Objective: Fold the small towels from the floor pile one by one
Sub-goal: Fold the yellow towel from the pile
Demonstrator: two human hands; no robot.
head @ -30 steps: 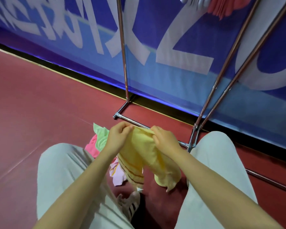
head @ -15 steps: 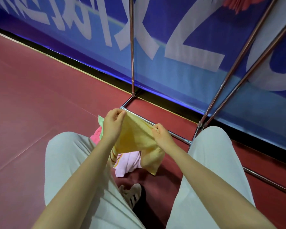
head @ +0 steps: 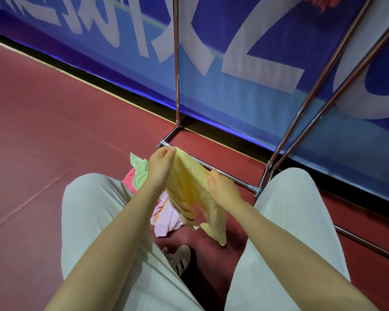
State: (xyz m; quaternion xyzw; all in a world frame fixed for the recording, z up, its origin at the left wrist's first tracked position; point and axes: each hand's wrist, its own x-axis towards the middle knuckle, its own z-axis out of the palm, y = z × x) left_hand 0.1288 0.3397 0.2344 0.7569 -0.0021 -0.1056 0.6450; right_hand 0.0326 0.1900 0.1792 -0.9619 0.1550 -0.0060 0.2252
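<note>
A small yellow towel [head: 190, 187] with brown stripes near one end hangs in the air between my knees. My left hand [head: 161, 164] pinches its upper corner. My right hand [head: 222, 189] grips its edge lower and to the right. The rest of the towel droops down toward the floor. Under it lies the floor pile: a light green towel [head: 139, 168], a bright pink one [head: 129, 180] and a pale pink one [head: 166, 218], partly hidden by my left arm and the yellow towel.
A chrome rack stands just ahead, with a base bar [head: 229, 176] on the red floor [head: 43, 142] and uprights [head: 177, 63] rising in front of a blue banner [head: 256, 86]. My knees in light trousers flank the pile, and a shoe [head: 180, 258] shows below.
My hands have drawn apart, the left one rising and the right one dropping along the towel's edge. The yellow towel hangs longer and more stretched out.
</note>
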